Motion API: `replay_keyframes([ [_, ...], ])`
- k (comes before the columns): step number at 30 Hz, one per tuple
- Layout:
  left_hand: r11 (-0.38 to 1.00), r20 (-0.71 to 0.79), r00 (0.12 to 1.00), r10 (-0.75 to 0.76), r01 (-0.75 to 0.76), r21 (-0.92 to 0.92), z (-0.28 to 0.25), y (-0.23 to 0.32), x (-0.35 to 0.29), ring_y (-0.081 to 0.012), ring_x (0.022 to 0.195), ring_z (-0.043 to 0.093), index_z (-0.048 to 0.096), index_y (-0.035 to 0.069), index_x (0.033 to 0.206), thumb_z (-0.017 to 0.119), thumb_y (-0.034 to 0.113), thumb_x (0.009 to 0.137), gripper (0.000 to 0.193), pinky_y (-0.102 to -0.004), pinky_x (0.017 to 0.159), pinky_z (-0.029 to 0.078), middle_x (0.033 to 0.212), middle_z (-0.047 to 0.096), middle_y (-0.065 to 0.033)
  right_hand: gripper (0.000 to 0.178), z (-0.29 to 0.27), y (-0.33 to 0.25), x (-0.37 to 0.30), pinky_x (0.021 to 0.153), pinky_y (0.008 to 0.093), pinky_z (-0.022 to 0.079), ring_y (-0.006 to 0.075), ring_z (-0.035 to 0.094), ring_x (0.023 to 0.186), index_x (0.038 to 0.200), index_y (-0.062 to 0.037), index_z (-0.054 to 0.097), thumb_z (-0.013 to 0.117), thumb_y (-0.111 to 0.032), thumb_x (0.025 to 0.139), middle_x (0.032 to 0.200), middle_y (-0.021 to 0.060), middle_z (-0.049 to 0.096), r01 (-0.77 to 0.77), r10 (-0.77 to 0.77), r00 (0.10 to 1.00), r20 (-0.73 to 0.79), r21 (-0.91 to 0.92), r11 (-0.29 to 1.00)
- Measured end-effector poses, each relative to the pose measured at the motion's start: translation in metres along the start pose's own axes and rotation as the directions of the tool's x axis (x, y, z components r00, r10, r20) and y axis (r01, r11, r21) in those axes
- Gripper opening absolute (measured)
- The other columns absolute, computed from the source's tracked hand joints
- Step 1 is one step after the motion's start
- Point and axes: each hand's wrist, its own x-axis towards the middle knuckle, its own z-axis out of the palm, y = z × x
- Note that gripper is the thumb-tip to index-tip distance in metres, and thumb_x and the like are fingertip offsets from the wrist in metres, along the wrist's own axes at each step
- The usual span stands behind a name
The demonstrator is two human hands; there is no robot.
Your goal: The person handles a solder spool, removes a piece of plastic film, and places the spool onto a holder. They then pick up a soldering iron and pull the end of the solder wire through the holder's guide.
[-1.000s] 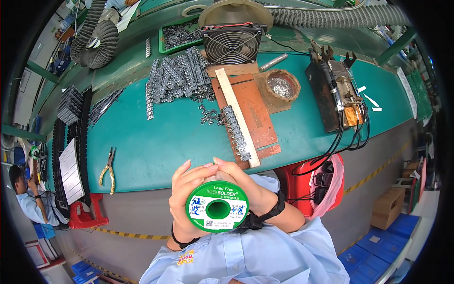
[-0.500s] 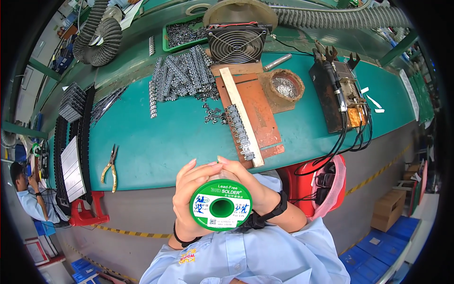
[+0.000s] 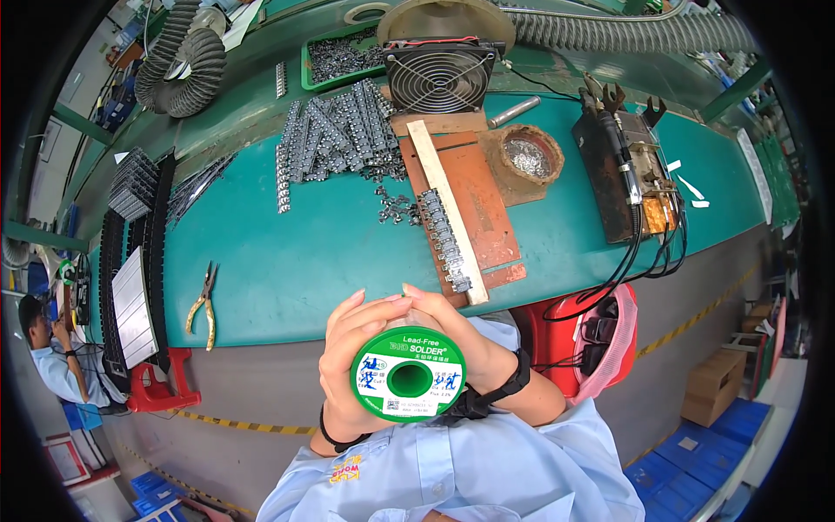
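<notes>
Between my two hands, close to my chest, I hold a green spool of solder wire [image 3: 409,379]. Its round end, with a white label and blue handwriting, faces up toward me. My left hand [image 3: 346,358] wraps its left side, and my right hand [image 3: 454,326] grips the far right side. The fingertips of both hands come close together beyond the spool. On the bench past them, a row of small metal-and-black parts [image 3: 444,244] lies along a pale wooden strip [image 3: 439,200] on a brown board [image 3: 478,204]. Yellow-handled pliers [image 3: 204,311] lie to the left.
A heap of part strips [image 3: 335,139] covers the back middle, before a green tray [image 3: 344,56] and a fan [image 3: 439,78]. Right of the board stand a solder pot [image 3: 526,157] and a dark cabled device [image 3: 609,174]. A red stool [image 3: 557,339] is beneath the bench edge.
</notes>
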Motion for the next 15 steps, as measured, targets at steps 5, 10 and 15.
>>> replay_keyframes([
  [5, 1.000, 0.007, 1.000, -0.007, 0.007, -0.001, 0.000, -0.002, -0.001, -0.0315, 0.100, 0.058, 0.037, 0.004, 0.113, 0.080, 0.016, 0.061, 0.068, -0.0488, 0.095, 0.035, 0.109, 0.058, -0.0214, 0.050, 0.000, 0.000, 0.000, 0.033, 0.0192, 0.019, 0.0022, 0.032, 0.036, 0.066, -0.0152, 0.052, 0.029, -0.052, 0.092, 0.046, -0.0086, 0.038, 0.008, -0.008, 1.000, -0.019, -0.001, 1.000],
  [10, 1.000, 0.012, 1.000, -0.008, 0.008, 0.014, -0.001, 0.002, 0.002, -0.0319, 0.100, 0.058, 0.038, 0.004, 0.113, 0.079, 0.016, 0.061, 0.068, -0.0486, 0.094, 0.036, 0.109, 0.058, -0.0214, 0.049, -0.002, -0.001, -0.002, 0.039, 0.0189, 0.031, 0.0037, 0.045, 0.047, 0.079, -0.0111, 0.056, 0.030, -0.050, 0.092, 0.059, -0.0044, 0.051, 0.005, -0.007, 0.999, 0.033, 0.064, 0.998],
  [15, 1.000, -0.038, 0.999, 0.003, -0.003, 0.008, 0.004, -0.001, -0.001, -0.0324, 0.099, 0.059, 0.038, 0.003, 0.113, 0.080, 0.016, 0.061, 0.069, -0.0487, 0.093, 0.037, 0.109, 0.058, -0.0214, 0.048, 0.007, -0.010, -0.006, 0.056, 0.0210, 0.044, 0.0078, 0.056, 0.067, 0.094, -0.0067, 0.057, 0.031, -0.047, 0.093, 0.080, 0.0022, 0.060, 0.003, -0.003, 1.000, 0.002, 0.121, 0.993],
])
